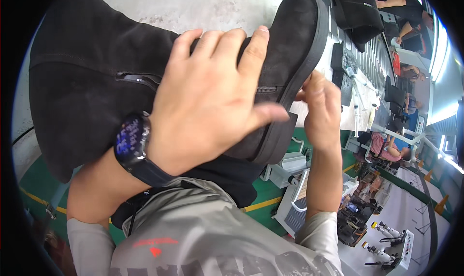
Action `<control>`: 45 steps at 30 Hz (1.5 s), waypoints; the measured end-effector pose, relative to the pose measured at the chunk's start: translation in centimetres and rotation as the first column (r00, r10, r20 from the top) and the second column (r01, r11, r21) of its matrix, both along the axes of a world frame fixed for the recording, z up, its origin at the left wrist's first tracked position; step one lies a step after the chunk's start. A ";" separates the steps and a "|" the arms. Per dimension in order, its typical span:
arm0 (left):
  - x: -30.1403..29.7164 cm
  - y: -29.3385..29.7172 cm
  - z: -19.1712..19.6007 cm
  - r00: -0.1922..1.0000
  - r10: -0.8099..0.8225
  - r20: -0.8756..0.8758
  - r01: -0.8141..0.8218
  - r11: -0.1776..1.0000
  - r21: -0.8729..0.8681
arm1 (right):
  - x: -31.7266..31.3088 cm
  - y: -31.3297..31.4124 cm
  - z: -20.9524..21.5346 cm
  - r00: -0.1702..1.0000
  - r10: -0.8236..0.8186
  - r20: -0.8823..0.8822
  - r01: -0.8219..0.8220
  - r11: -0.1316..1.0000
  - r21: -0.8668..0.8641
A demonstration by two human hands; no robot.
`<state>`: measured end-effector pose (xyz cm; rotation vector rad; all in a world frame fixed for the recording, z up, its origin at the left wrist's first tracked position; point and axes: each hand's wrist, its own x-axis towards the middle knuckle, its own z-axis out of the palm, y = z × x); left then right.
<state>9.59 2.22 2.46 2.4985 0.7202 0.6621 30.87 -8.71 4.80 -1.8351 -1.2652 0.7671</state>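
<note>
A black suede-like ankle boot (96,58) lies on its side, its shaft toward the left and its dark sole (315,49) facing right. Across the ankle, my left hand (208,90) grips the boot; its fingertips reach over the far edge and its thumb points toward the sole. Part of a side zipper (137,77) shows beside that wrist, which wears a black watch. My right hand (321,107) is closed at the sole's edge, thumb and fingers pinched together. Whatever is in that pinch, if anything, is hidden.
The boot rests over a pale, stained worktable (150,8). More black boots (357,15) stand at the far right, near a dark block (343,61) and slim syringe-like tools (356,95). Beyond them, a slatted conveyor (379,58) runs past other seated people. Below is green floor.
</note>
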 end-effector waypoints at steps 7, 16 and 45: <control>1.8 -1.0 0.6 0.996 0.069 0.051 -0.064 0.993 -0.094 | 1.0 1.5 -1.1 0.993 0.118 -0.006 -0.116 0.982 0.152; 2.1 -0.9 0.8 0.998 0.061 0.004 -0.060 0.992 -0.108 | 1.8 1.3 -1.6 0.987 0.153 0.040 -0.157 0.972 0.172; 6.0 1.3 0.9 0.998 0.068 0.016 -0.064 0.984 -0.166 | 5.4 4.3 -2.1 1.000 0.008 0.005 -0.009 0.987 0.161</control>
